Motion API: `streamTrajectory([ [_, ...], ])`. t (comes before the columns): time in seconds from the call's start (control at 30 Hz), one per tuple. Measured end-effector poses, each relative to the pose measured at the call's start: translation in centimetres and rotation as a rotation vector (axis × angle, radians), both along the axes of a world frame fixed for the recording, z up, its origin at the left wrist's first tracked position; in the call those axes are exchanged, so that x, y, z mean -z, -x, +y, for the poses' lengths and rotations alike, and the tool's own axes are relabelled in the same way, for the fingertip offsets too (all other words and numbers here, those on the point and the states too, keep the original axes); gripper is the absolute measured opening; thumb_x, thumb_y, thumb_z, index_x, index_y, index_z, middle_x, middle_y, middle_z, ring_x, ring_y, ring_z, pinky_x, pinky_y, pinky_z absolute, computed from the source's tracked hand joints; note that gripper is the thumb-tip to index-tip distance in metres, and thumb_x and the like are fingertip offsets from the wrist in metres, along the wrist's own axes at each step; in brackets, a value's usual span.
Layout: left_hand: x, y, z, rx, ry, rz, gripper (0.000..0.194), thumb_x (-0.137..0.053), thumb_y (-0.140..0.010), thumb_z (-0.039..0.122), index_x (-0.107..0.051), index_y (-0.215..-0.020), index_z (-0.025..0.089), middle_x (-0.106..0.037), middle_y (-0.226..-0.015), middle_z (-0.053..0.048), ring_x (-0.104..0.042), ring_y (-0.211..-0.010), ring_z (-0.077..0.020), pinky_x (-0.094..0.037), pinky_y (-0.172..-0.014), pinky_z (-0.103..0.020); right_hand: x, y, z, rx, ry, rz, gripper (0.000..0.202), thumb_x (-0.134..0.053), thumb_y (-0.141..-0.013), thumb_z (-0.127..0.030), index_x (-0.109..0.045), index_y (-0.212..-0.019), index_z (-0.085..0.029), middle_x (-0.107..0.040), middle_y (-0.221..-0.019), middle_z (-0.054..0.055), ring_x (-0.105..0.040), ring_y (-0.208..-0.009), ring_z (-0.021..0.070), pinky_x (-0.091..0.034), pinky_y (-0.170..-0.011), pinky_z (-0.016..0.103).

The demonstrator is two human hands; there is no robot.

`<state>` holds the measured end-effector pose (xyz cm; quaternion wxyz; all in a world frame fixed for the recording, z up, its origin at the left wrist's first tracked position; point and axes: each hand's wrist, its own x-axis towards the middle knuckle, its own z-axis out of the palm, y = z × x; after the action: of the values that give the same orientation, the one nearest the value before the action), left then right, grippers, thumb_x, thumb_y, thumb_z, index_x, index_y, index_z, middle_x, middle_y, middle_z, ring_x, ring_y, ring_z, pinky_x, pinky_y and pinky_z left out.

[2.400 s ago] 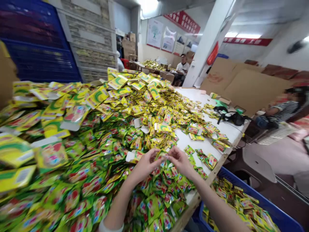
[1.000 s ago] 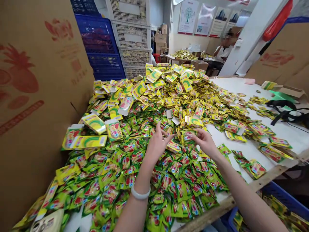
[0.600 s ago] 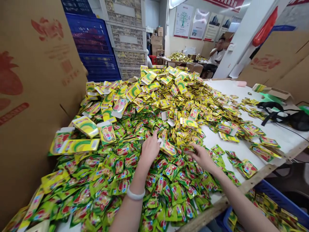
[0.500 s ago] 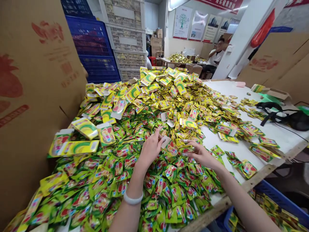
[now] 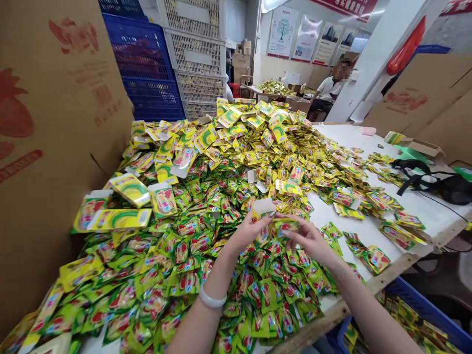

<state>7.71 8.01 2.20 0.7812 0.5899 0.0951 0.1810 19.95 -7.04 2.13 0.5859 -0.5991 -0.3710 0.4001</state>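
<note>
My left hand (image 5: 248, 236), with a pale bangle on its wrist, is closed around a small carton (image 5: 262, 206) whose white flap stands up. Close by on the right, the fingers of my right hand (image 5: 309, 241) pinch a green sachet (image 5: 284, 225) with a red picture on it. The sachet is beside the carton's lower part; whether they touch is partly hidden by my fingers. Under both hands lies a deep heap of green sachets (image 5: 184, 280). Yellow sachets (image 5: 324, 167) and flat or open yellow cartons (image 5: 129, 189) cover the farther part of the heap.
A tall cardboard box (image 5: 55, 123) walls off the left. Blue crates (image 5: 142, 59) and white crates (image 5: 197, 54) are stacked behind. Black straps (image 5: 450, 187) lie on the white table (image 5: 398, 196). A blue bin (image 5: 427, 300) holds packs below its edge. Another person (image 5: 328, 91) sits far back.
My left hand has moved right and now grips the carton, its flap raised. My right hand has come slightly left with a sachet. The person at the back has shifted posture.
</note>
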Motion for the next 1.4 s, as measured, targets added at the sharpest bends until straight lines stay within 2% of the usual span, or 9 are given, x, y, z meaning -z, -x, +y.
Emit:
streamTrajectory([
  [0.13,-0.6,0.5,0.0,0.064,-0.069,0.066,0.053,-0.082,-0.066,0.048,-0.065,-0.103,0.015,-0.070,-0.095,-0.007,-0.066,-0.087,-0.0217,-0.053,-0.086,-0.036,-3.4,-1.2,0.4,0.208,-0.225,-0.174,0.032,-0.074,-0.080,-0.045,-0.061,-0.101,-0.025,-0.061,-0.075,-0.001,-0.051,-0.046,0.0102,-0.044,-0.039,0.025],
  [0.27,-0.3,0.7,-0.4,0.146,-0.080,0.112,0.052,-0.083,-0.065,0.045,-0.061,-0.101,0.014,-0.065,-0.079,-0.003,-0.059,-0.064,-0.0145,-0.052,-0.065,-0.029,-5.3,-0.5,2.1,0.108,-0.349,-0.511,0.017,-0.067,-0.086,-0.037,-0.066,-0.098,-0.025,-0.060,-0.097,0.005,-0.060,-0.078,0.0181,-0.053,-0.063,0.032],
  [0.47,0.7,0.2,-0.5,0.216,-0.047,0.037,0.094,-0.082,-0.069,0.032,-0.032,-0.148,0.026,-0.061,-0.123,-0.013,-0.064,-0.078,-0.0165,-0.054,-0.070,-0.031,-6.3,-1.1,1.7,-0.149,-0.024,-0.839,0.019,-0.058,-0.093,-0.026,-0.070,-0.107,-0.024,-0.055,-0.098,0.006,-0.056,-0.090,0.0197,-0.050,-0.080,0.034],
  [0.77,1.3,0.0,-1.0,0.263,-0.325,0.146,0.103,-0.075,-0.073,0.024,-0.014,-0.156,0.027,-0.050,-0.143,-0.014,-0.062,-0.101,-0.0230,-0.050,-0.088,-0.036,-8.6,-1.3,1.3,-0.411,0.203,-1.130,0.021,-0.056,-0.084,-0.004,-0.071,-0.091,-0.017,-0.058,-0.093,0.007,-0.057,-0.084,0.0180,-0.045,-0.077,0.032],
  [0.93,1.8,0.0,-0.6,0.266,-0.156,0.135,0.100,-0.074,-0.074,0.023,-0.017,-0.156,0.025,-0.059,-0.131,-0.015,-0.063,-0.077,-0.0155,-0.051,-0.073,-0.030,-8.2,-1.8,1.4,-0.317,0.167,-0.961,0.018,-0.058,-0.085,-0.010,-0.063,-0.102,-0.016,-0.064,-0.090,0.006,-0.061,-0.080,0.0176,-0.047,-0.070,0.029],
  [1.03,1.8,0.1,-0.4,0.354,-0.028,0.137,0.103,-0.075,-0.076,0.028,-0.011,-0.157,0.025,-0.069,-0.100,-0.009,-0.063,-0.068,-0.0152,-0.050,-0.069,-0.030,-7.4,-2.6,1.4,-0.348,0.068,-0.742,0.009,-0.055,-0.091,-0.022,-0.059,-0.084,-0.018,-0.061,-0.076,0.000,-0.057,-0.061,0.0112,-0.043,-0.057,0.024],
  [1.17,2.0,0.2,-0.4,0.357,-0.128,0.150,0.112,-0.083,-0.067,0.024,-0.015,-0.156,0.026,-0.067,-0.108,-0.008,-0.064,-0.078,-0.0169,-0.051,-0.078,-0.031,-6.3,-2.8,1.0,-0.469,-0.053,-0.801,0.026,-0.052,-0.091,-0.017,-0.054,-0.065,-0.018,-0.056,-0.069,0.000,-0.053,-0.064,0.0106,-0.042,-0.060,0.023],
  [1.33,1.4,0.2,-0.7,0.364,-0.120,0.223,0.115,-0.076,-0.071,0.022,0.000,-0.157,0.024,-0.069,-0.100,-0.006,-0.063,-0.071,-0.0156,-0.050,-0.073,-0.030,-4.9,-2.2,-1.1,-0.478,0.117,-0.539,0.023,-0.047,-0.097,-0.030,-0.063,-0.109,-0.019,-0.065,-0.085,0.003,-0.055,-0.051,0.0077,-0.039,-0.044,0.019],
  [1.4,1.1,0.2,-1.0,0.378,-0.188,0.266,0.117,-0.077,-0.069,0.024,0.000,-0.157,0.021,-0.069,-0.105,-0.009,-0.063,-0.076,-0.0177,-0.049,-0.075,-0.030,-3.9,-1.4,-1.8,-0.377,0.084,-0.542,0.023,-0.053,-0.095,-0.037,-0.064,-0.101,-0.018,-0.063,-0.079,0.002,-0.055,-0.052,0.0084,-0.040,-0.045,0.020],
])
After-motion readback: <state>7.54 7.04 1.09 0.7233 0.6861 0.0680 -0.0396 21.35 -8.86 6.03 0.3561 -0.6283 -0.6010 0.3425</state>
